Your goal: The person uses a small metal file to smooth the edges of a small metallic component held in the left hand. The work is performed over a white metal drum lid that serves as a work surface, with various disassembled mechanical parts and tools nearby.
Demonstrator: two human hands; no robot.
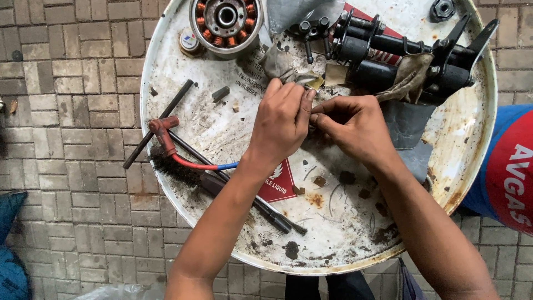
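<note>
Both hands are meeting at the middle of the round white drum top serving as a table. The left hand and right hand are each pinching fingertips together on a small part, mostly hidden. A black motor bracket is lying at one o'clock, a coil ring at eleven, and a red-handled tool at nine.

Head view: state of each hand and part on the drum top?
left hand: fingers pinched shut on a small part, too hidden to identify
right hand: fingertips meeting the left hand's, closed
drum top: upright, white, rusty and stained
stator: lying flat, copper windings up
black assembly: on its side, rag draped over it
red cable: loose, lying across black rods
</note>
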